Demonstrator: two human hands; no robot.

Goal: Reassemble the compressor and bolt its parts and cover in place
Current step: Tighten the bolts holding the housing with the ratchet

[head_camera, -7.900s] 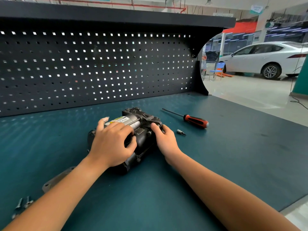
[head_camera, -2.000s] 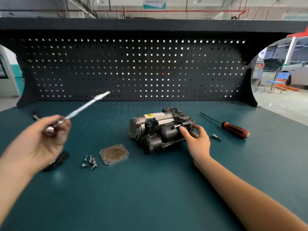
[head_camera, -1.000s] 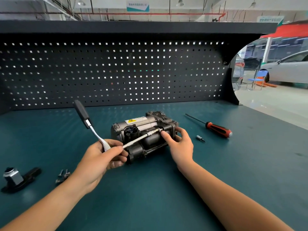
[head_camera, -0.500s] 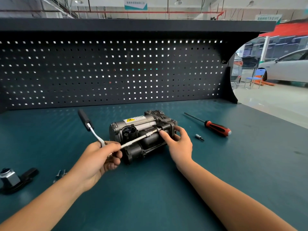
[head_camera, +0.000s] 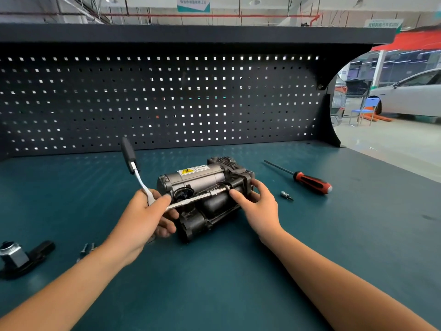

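The compressor (head_camera: pixel 205 197) lies on its side at the centre of the teal tabletop (head_camera: pixel 334 235), its long axis running from about seven o'clock to one o'clock, with a yellow warning label on the upper cylinder. The left hand (head_camera: pixel 143 218) has its grip clenched around the head of a ratchet wrench (head_camera: pixel 133 168), whose black handle rises toward eleven o'clock while a thin silver extension bar (head_camera: pixel 191 201) reaches toward two o'clock along the compressor body. The right hand (head_camera: pixel 260 206) rests against the compressor's right end, its grip pinching the far tip of the bar between thumb and forefinger. At two o'clock from the compressor lies a red-and-black screwdriver (head_camera: pixel 310 181), with a small socket bit (head_camera: pixel 286 195) just beside it. At eight o'clock, near the left forearm, lie a few loose bolts (head_camera: pixel 86 249); further out at the left edge sits a black bracket with a silver cap (head_camera: pixel 16 259). A perforated back panel (head_camera: pixel 167 103) stands behind.
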